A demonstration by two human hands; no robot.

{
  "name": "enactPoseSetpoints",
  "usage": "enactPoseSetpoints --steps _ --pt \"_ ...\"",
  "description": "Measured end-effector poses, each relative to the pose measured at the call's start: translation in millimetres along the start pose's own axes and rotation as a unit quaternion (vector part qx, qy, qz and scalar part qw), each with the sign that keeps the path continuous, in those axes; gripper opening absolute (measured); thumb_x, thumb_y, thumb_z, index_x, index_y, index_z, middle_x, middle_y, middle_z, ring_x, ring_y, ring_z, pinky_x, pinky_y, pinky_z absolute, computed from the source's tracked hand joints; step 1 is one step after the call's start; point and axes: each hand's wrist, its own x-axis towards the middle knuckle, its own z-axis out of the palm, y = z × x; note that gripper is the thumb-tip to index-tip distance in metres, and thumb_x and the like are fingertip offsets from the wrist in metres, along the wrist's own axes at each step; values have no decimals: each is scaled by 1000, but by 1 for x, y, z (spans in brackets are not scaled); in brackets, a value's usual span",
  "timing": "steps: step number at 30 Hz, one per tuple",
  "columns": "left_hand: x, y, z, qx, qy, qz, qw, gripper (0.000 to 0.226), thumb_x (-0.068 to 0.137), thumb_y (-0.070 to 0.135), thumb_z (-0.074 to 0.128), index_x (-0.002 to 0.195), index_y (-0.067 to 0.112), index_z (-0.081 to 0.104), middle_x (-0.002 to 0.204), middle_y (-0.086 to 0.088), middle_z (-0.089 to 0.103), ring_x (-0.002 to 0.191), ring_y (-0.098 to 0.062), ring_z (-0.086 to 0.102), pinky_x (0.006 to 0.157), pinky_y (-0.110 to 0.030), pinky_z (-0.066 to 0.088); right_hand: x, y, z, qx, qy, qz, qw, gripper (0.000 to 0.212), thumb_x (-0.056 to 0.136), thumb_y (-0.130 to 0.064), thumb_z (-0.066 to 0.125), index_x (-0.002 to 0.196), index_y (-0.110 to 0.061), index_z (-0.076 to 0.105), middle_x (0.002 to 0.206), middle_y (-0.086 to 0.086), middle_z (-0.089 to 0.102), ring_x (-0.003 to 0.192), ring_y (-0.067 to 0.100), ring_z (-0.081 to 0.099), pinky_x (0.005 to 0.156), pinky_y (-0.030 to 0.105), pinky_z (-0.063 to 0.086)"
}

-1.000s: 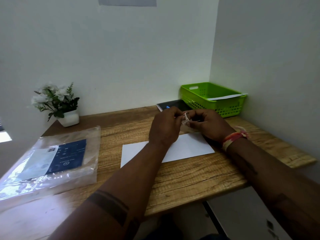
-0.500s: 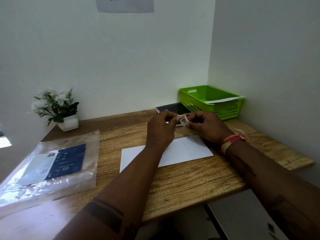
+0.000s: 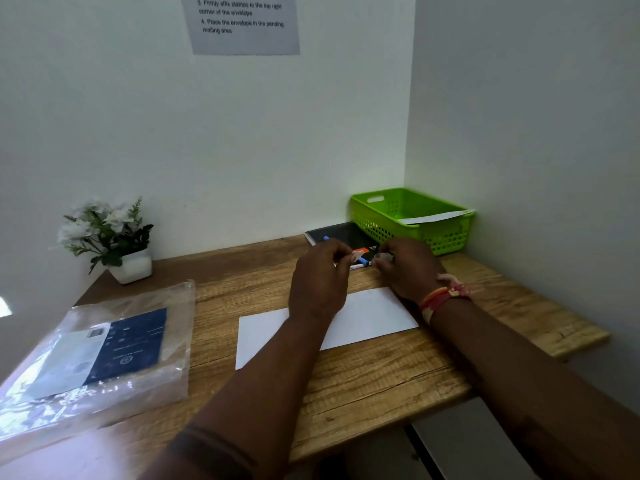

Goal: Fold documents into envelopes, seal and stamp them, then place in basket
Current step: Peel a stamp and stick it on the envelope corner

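Note:
A white envelope [image 3: 370, 317] lies flat on the wooden desk [image 3: 398, 372] in front of me. Above its far edge, my left hand [image 3: 320, 282] pinches a small orange-and-white stamp [image 3: 358, 254] between thumb and fingertips. My right hand [image 3: 407, 268] is a short gap to the right, its fingers pinched on what looks like a small pale scrap [image 3: 384, 260]. The green basket [image 3: 446, 233] stands in the back right corner, with a white envelope [image 3: 436, 217] resting across its rim.
A black notebook [image 3: 346, 233] with a blue pen [image 3: 363, 261] lies just behind my hands. A clear plastic bag of papers [image 3: 104, 351] covers the desk's left side. A potted white flower [image 3: 110, 237] stands at the back left. Walls close the back and right.
My hands, together on the stamp before, have pulled apart; the stamp stays in my left hand. The camera has tilted up, showing more of the wall notice.

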Motion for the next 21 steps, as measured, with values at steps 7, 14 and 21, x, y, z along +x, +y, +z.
enactPoseSetpoints --steps 7,14,21 --pt "-3 6 6 89 -3 101 991 5 95 23 63 94 22 68 91 3 61 83 -14 55 66 -31 41 -24 -26 -13 445 -41 59 892 18 96 -24 63 107 -10 63 80 15 73 65 18 66 58 29 52" --pt "-3 5 11 61 -15 87 994 9 93 26 68 100 22 73 97 6 61 87 -4 54 71 -15 36 -17 -28 -17 510 -28 37 859 27 89 2 66 116 -2 59 78 22 67 72 27 65 72 39 55" --pt "0 -4 5 -166 -24 -120 978 24 82 34 82 96 27 64 83 7 72 79 -7 69 74 -30 55 -19 -26 -13 537 -56 29 841 31 86 1 71 115 -4 60 90 32 68 75 29 67 72 38 59"
